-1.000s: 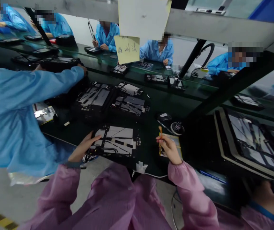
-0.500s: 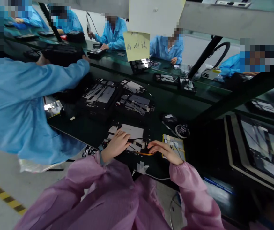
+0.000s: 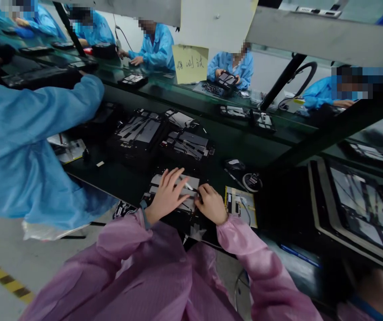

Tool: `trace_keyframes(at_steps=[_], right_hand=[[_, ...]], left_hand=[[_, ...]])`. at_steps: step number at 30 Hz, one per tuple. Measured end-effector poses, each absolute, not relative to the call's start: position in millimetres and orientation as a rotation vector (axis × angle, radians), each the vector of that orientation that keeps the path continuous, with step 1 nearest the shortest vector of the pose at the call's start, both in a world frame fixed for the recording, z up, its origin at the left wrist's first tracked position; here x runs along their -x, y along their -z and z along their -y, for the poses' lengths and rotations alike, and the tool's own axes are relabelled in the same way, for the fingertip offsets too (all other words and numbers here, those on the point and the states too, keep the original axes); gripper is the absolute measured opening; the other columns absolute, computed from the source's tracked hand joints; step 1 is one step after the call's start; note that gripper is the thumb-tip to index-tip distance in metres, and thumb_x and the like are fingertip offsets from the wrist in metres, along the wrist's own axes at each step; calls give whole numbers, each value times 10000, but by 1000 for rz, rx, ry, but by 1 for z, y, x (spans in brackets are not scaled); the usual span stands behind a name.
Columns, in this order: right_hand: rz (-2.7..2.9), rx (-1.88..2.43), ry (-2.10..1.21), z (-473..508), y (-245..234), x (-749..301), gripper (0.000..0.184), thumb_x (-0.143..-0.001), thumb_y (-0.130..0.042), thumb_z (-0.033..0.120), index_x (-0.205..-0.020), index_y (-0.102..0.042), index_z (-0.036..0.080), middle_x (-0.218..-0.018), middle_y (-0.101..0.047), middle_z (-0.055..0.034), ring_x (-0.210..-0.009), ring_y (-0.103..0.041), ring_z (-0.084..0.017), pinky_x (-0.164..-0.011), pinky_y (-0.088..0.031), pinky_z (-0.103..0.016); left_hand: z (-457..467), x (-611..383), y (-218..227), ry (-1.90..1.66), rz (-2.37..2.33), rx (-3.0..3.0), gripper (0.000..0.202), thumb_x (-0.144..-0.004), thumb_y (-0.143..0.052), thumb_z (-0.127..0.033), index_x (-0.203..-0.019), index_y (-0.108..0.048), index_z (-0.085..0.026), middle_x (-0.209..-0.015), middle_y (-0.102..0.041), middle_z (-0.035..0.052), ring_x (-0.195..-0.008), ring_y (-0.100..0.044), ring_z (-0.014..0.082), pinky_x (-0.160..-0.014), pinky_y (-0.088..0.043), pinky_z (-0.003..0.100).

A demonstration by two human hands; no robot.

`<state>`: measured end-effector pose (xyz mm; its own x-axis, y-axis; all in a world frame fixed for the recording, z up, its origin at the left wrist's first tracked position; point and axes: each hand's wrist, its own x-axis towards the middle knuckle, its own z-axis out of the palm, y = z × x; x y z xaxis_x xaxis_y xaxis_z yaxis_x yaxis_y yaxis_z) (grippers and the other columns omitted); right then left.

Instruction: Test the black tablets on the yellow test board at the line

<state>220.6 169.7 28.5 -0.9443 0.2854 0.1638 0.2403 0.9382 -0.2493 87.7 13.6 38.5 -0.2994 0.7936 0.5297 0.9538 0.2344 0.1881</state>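
Observation:
An opened tablet-like device point(image 3: 191, 182) with silver shielding lies on the dark green bench in front of me. My left hand point(image 3: 167, 195) lies flat on it with fingers spread. Beside it my right hand point(image 3: 211, 205) is curled, fingers pressed down on the device's right part; what it pinches, if anything, is hidden. Both arms wear pink sleeves. A yellow card with parts point(image 3: 240, 206) lies just right of my right hand.
Two more opened devices point(image 3: 141, 130) point(image 3: 186, 145) sit behind mine. A person in blue point(image 3: 27, 147) reaches across at my left. A tape roll point(image 3: 252, 180) and a tray of devices point(image 3: 361, 205) are at the right. Other workers sit across the belt.
My right hand moved left from the yellow card onto the device and curled up; the orange stick it held is no longer visible. My left hand spread flat. The blue-sleeved arm drew back.

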Motion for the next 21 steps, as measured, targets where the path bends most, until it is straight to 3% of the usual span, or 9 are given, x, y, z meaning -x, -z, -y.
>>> trace_keyframes(at_steps=[3,5,8,11,13,18,21], right_hand=[[2760,515,-526,-172,-21,-226,143,-868,-485,202,-910,-621,195,-1010,-603,-84,-909,-594,-213,-827,-476,-331],[2641,569,-685,-176,-18,-231,206,-903,-429,234,-875,-630,195,-999,-601,-87,-940,-595,-215,-857,-467,-339],[2548,576,-891,-184,-17,-239,286,-931,-382,301,-869,-644,205,-956,-618,-77,-945,-604,-216,-884,-455,-352],[2590,640,-1173,-191,-18,-246,307,-930,-372,364,-920,-648,230,-740,-614,-14,-727,-613,-184,-752,-470,-328],[2579,688,-1327,-196,-20,-250,298,-918,-383,386,-930,-644,242,-667,-600,14,-669,-602,-175,-707,-463,-316],[2307,715,-1642,-210,-32,-252,247,-848,-484,429,-822,-636,235,-702,-613,18,-689,-593,-164,-693,-468,-297],[2108,748,-1852,-218,-38,-248,212,-806,-559,423,-834,-649,233,-688,-597,24,-652,-566,-149,-641,-455,-275]], left_hand=[[16,-77,-29,828,2284,1521,788,-842,-609,-498,-1453,-269,-134,-1515,-264,234,-1417,-239,364,-1122,-301,540],[37,-73,-17,783,2347,1597,845,-817,-630,-528,-1465,-257,-136,-1521,-271,229,-1416,-251,366,-1108,-331,524],[57,-74,0,557,2362,1819,583,-880,-592,-407,-1395,-418,-196,-1463,-432,141,-1379,-351,325,-1096,-361,493],[62,-78,5,465,2324,1853,365,-938,-493,-234,-1298,-540,-204,-1361,-563,77,-1324,-445,252,-1069,-411,407],[61,-79,0,443,2250,1875,325,-941,-481,-208,-1248,-585,-190,-1322,-598,71,-1299,-477,244,-1035,-448,379],[56,-70,-29,447,2094,1880,347,-923,-457,-101,-1202,-629,-212,-1333,-593,62,-1310,-469,256,-1031,-454,408],[44,-59,-53,519,2001,1812,347,-914,-461,-84,-1190,-638,-198,-1210,-667,72,-1201,-565,237,-978,-484,397]])
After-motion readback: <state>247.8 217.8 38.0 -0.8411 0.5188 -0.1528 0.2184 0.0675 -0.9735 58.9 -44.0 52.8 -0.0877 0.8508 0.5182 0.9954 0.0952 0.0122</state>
